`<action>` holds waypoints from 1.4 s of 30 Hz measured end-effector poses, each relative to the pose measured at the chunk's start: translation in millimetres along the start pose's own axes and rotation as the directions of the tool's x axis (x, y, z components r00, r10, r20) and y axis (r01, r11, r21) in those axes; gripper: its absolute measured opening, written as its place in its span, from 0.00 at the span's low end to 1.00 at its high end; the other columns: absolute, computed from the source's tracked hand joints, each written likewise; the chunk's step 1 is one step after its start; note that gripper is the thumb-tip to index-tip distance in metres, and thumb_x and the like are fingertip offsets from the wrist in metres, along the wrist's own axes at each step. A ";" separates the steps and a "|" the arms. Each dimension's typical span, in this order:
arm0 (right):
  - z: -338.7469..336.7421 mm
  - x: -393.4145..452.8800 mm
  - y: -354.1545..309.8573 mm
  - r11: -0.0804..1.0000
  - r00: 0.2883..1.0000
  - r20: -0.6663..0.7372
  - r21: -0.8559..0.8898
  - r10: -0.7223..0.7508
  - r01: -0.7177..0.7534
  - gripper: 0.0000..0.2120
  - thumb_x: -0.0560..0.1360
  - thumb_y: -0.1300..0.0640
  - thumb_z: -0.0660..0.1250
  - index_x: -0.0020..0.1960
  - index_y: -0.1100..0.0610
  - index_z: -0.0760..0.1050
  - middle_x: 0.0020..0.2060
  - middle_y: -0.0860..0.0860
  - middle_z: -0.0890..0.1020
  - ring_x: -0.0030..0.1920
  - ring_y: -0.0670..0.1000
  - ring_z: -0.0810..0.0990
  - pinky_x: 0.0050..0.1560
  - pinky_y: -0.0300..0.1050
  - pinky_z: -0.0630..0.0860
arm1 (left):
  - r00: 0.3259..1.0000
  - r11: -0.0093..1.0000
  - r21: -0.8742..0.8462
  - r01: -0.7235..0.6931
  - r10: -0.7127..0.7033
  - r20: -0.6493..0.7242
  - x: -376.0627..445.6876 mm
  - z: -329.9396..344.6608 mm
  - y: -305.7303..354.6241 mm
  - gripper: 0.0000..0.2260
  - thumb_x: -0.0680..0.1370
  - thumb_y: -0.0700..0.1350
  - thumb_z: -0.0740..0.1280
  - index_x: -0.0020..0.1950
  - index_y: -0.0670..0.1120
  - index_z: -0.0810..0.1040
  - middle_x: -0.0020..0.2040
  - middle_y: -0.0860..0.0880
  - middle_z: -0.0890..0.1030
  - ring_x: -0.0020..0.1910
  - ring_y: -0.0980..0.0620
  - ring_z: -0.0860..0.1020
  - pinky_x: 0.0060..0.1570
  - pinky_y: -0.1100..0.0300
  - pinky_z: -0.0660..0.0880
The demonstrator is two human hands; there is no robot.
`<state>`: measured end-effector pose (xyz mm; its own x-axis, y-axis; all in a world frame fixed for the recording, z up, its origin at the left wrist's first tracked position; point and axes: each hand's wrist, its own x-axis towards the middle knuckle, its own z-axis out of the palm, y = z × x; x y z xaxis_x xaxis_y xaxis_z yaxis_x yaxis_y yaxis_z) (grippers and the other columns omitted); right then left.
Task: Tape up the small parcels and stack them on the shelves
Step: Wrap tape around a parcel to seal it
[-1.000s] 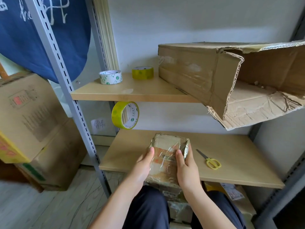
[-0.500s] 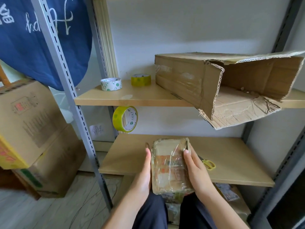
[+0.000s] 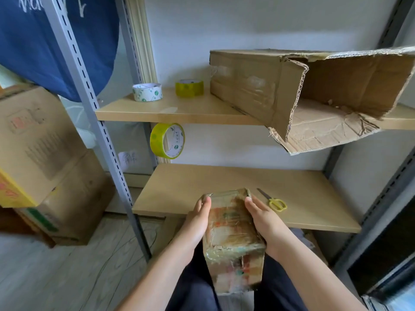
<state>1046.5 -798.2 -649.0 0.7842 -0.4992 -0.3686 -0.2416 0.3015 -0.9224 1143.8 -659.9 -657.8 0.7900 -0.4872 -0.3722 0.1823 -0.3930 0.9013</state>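
Storeroom / packing corner | slotted metal rack (image 3: 89,113) with wood shelves | stacked cartons (image 3: 42,158) left of rack | tape rolls (image 3: 147,92) on upper shelf

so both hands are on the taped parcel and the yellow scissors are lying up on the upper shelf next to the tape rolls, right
Not quite. In the head view the left hand and right hand do hold the taped parcel, but the yellow scissors lie on the lower shelf, just right of the parcel. The upper shelf has the white tape roll and yellow tape roll.
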 end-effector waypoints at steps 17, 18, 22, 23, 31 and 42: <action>121.0 31.4 -143.0 0.760 0.926 0.066 -0.550 -0.373 0.345 0.26 0.85 0.45 0.48 0.63 0.63 0.76 0.61 0.60 0.78 0.64 0.60 0.74 0.58 0.47 0.68 | 0.874 0.945 -0.205 -0.256 0.135 -0.468 47.3 -130.6 146.9 0.16 0.79 0.60 0.63 0.56 0.48 0.73 0.53 0.49 0.78 0.54 0.48 0.77 0.54 0.53 0.72; 129.8 38.4 -152.0 0.773 0.942 0.081 -0.551 -0.326 0.315 0.27 0.85 0.45 0.46 0.68 0.63 0.73 0.67 0.60 0.75 0.67 0.59 0.72 0.62 0.46 0.67 | 0.903 0.951 -0.206 -0.230 0.130 -0.409 51.4 -132.2 156.3 0.18 0.77 0.60 0.66 0.59 0.49 0.73 0.57 0.47 0.79 0.56 0.46 0.78 0.58 0.50 0.75; 154.7 60.3 -165.5 0.879 0.981 0.108 -0.436 -0.163 0.194 0.26 0.84 0.42 0.49 0.66 0.57 0.74 0.66 0.55 0.76 0.67 0.55 0.72 0.63 0.43 0.65 | 0.990 0.923 -0.357 -0.142 0.137 -0.039 46.1 -148.8 169.0 0.16 0.78 0.49 0.71 0.61 0.41 0.80 0.48 0.43 0.85 0.40 0.48 0.84 0.41 0.56 0.83; 160.6 63.8 -164.6 0.916 0.984 0.128 -0.365 -0.127 0.166 0.24 0.83 0.39 0.52 0.61 0.56 0.77 0.62 0.53 0.78 0.64 0.53 0.75 0.63 0.42 0.65 | 0.990 0.924 -0.365 -0.118 0.137 0.026 41.9 -153.6 167.7 0.13 0.79 0.45 0.71 0.60 0.39 0.80 0.45 0.43 0.84 0.36 0.50 0.83 0.37 0.60 0.81; 193.7 60.2 -180.9 0.999 0.993 0.113 -0.020 -0.036 0.039 0.19 0.81 0.47 0.64 0.35 0.56 0.73 0.23 0.49 0.79 0.25 0.47 0.79 0.26 0.34 0.74 | 1.000 0.935 -0.354 -0.001 0.000 -0.002 14.6 -158.7 208.0 0.07 0.82 0.38 0.64 0.45 0.38 0.75 0.26 0.45 0.76 0.18 0.53 0.73 0.20 0.67 0.72; 180.8 23.3 -248.7 0.945 0.924 0.196 0.050 -0.327 0.324 0.06 0.79 0.61 0.68 0.50 0.60 0.82 0.37 0.52 0.84 0.31 0.46 0.81 0.31 0.37 0.77 | 0.976 0.976 -0.037 -0.214 0.215 0.023 -50.5 -173.0 247.4 0.06 0.81 0.44 0.67 0.54 0.41 0.77 0.28 0.47 0.77 0.24 0.53 0.73 0.25 0.64 0.71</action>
<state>1228.2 -737.9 -407.2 0.9161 -0.4006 -0.0162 0.0541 0.1636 -0.9851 1250.3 -597.6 -377.6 0.7969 -0.5784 -0.1746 0.0306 -0.2500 0.9677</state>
